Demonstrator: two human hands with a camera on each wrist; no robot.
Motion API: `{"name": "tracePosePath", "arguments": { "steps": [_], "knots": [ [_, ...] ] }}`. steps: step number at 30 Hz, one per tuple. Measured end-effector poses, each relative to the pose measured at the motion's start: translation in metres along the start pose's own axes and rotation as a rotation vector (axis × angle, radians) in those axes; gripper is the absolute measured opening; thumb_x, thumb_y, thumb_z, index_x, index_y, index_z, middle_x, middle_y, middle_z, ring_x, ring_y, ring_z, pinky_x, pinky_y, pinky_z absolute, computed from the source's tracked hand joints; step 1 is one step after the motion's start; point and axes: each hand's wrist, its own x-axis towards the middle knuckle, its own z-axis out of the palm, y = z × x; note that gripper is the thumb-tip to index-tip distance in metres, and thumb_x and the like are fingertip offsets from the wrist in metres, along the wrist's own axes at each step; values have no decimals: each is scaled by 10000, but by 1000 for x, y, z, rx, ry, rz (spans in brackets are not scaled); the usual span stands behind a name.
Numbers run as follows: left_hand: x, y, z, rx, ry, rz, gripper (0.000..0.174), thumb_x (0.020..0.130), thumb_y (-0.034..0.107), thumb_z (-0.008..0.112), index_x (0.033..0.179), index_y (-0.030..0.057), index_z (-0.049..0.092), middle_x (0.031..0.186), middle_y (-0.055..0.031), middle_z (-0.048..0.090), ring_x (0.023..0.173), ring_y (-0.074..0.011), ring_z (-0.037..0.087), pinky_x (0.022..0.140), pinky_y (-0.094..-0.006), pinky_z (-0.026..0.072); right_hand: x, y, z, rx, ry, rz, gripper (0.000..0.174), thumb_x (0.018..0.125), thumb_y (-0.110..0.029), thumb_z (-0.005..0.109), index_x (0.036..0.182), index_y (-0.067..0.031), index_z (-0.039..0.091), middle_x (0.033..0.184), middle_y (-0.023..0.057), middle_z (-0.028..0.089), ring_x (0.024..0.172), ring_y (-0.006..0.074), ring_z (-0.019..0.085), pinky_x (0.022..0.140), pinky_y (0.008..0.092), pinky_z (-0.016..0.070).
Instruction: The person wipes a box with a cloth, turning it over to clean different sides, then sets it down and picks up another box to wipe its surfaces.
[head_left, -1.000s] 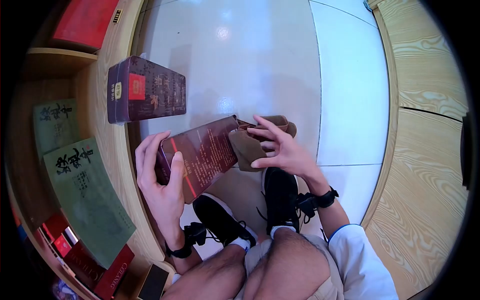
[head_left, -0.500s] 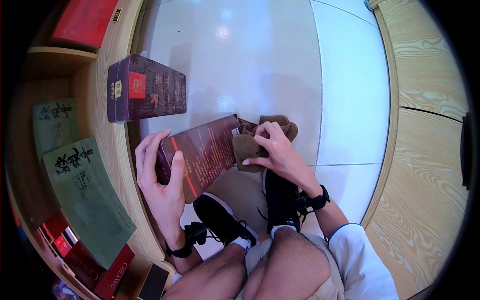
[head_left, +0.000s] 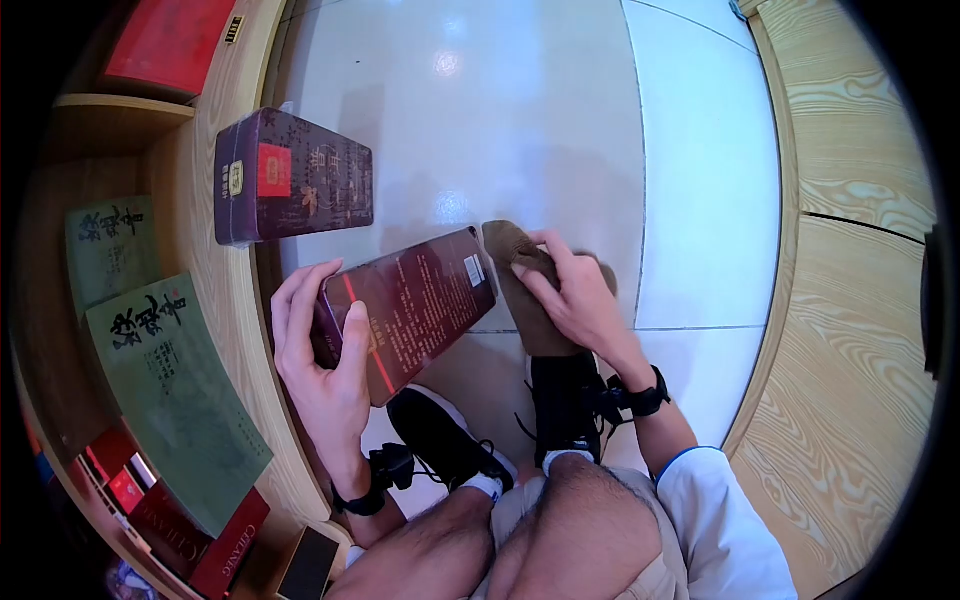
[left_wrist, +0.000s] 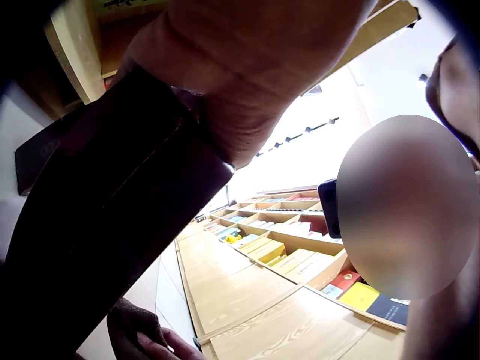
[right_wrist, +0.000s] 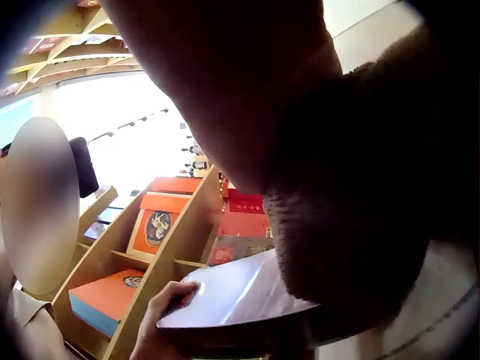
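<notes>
In the head view my left hand (head_left: 325, 365) grips a dark maroon box (head_left: 415, 315) by its near left end, thumb on the printed face. The box is tilted, with orange lettering, an orange stripe and a white label at its far end. My right hand (head_left: 580, 300) pinches a brown cloth (head_left: 530, 290) just right of that end, thumb on top. Part of the cloth hangs down over a black shoe. In the right wrist view the cloth (right_wrist: 352, 195) is a dark, fuzzy mass beside the shiny box (right_wrist: 232, 289).
A similar purple box (head_left: 310, 185) with a red square stands at the shelf edge on the left. Green packets (head_left: 175, 390) and a red box (head_left: 170, 50) sit in the wooden shelf. Wooden cabinet doors (head_left: 850, 320) line the right side. Black shoes (head_left: 445, 440) are below the hands.
My right hand has closed on the cloth and drawn it away from the box's far end, uncovering the white label. The cloth is now bunched and turned. My left hand and box stay put.
</notes>
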Motion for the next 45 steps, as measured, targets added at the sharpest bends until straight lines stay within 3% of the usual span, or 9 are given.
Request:
{"name": "tracePosePath", "arguments": {
  "steps": [2, 7, 9, 15, 26, 29, 31, 43, 45],
  "knots": [
    [0, 0, 0, 2, -1, -1, 378, 929, 93, 699, 1305, 57, 694, 1327, -135, 618, 1244, -303, 605, 1101, -435, 451, 2, -3, -5, 113, 9, 119, 343, 1032, -179, 651, 1290, 26, 555, 1023, 322, 711, 962, 514, 680, 819, 500, 548],
    [0, 0, 1, 4, 3, 8, 375, 928, 99, 702, 1301, 59, 697, 1324, -135, 620, 1249, -306, 603, 1105, -441, 449, 9, -7, -5, 142, 11, 137, 332, 1033, -126, 615, 1335, 9, 580, 1117, 295, 710, 1028, 504, 668, 861, 490, 546],
    [0, -1, 1, 6, 3, 13, 376, 927, 100, 702, 1301, 59, 697, 1325, -136, 619, 1251, -307, 603, 1104, -441, 449, 17, 12, 11, 65, 107, -139, 400, 1014, -60, 585, 1413, -31, 575, 1181, 259, 697, 1084, 462, 670, 888, 472, 553],
    [0, 0, 1, 11, 2, 7, 379, 923, 99, 703, 1301, 62, 697, 1328, -135, 618, 1253, -306, 604, 1102, -440, 451, 33, 2, 43, 60, 81, -180, 563, 965, 55, 557, 1504, -106, 569, 1294, 200, 623, 1137, 400, 653, 975, 428, 542],
    [1, 1, 2, 11, 8, 15, 377, 914, 85, 694, 1290, 53, 696, 1316, -134, 623, 1239, -304, 608, 1096, -439, 454, 30, -5, 50, -123, -43, -188, 609, 950, 62, 535, 1529, -127, 537, 1372, 199, 544, 1147, 429, 642, 950, 481, 557],
    [1, 2, 2, 18, 12, 17, 376, 912, 86, 696, 1286, 52, 695, 1315, -134, 623, 1236, -305, 609, 1094, -440, 454, 26, -6, 50, -169, -43, -199, 606, 952, 56, 536, 1533, -118, 530, 1361, 198, 541, 1113, 423, 649, 922, 481, 561],
    [1, 1, 2, 11, 12, 25, 378, 911, 85, 696, 1288, 52, 695, 1316, -135, 622, 1235, -306, 610, 1094, -440, 454, 24, -7, 50, -188, -12, -270, 589, 920, 37, 573, 1503, -47, 536, 1352, 223, 537, 827, 424, 701, 771, 512, 599],
    [1, 1, 2, 14, 13, 16, 390, 907, 82, 703, 1296, 61, 697, 1319, -136, 622, 1239, -306, 611, 1098, -440, 452, 18, -15, 41, -218, -76, -264, 559, 919, 8, 615, 1473, -10, 539, 1285, 205, 552, 735, 365, 691, 712, 470, 603],
    [0, 1, 1, 11, -6, 8, 383, 929, 82, 686, 1311, 59, 685, 1344, -125, 616, 1270, -280, 586, 1112, -417, 427, 16, -18, 39, -239, -103, -231, 551, 935, -8, 613, 1481, -44, 546, 1307, 189, 556, 798, 365, 690, 746, 464, 604]
  ]
}}
